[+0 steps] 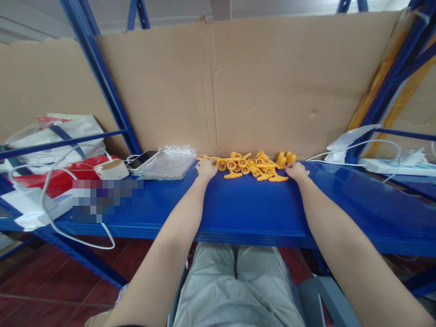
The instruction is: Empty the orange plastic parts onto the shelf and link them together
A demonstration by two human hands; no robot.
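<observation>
A pile of yellow plastic pieces (254,165) lies on the blue shelf top against the cardboard. Many have a flared, bell-like end with a round hole, and some show a T-shaped bar. At the pile's left end is my left hand (207,168), its fingers bent and partly apart next to a thin yellow bar. My right hand (297,171) rests by the right end, close to two rounded yellow pieces (286,158) that stand together. Its outer finger sticks out to the side. The fingertips of both hands are partly hidden, and no held piece shows.
Left of the pile lie a clear plastic packet (170,164) and a phone (145,159). Further left are a white adapter (111,169), cables, and a bag (68,134). A power strip (398,166) lies at right. Cardboard (272,81) and blue posts (102,77) enclose the back.
</observation>
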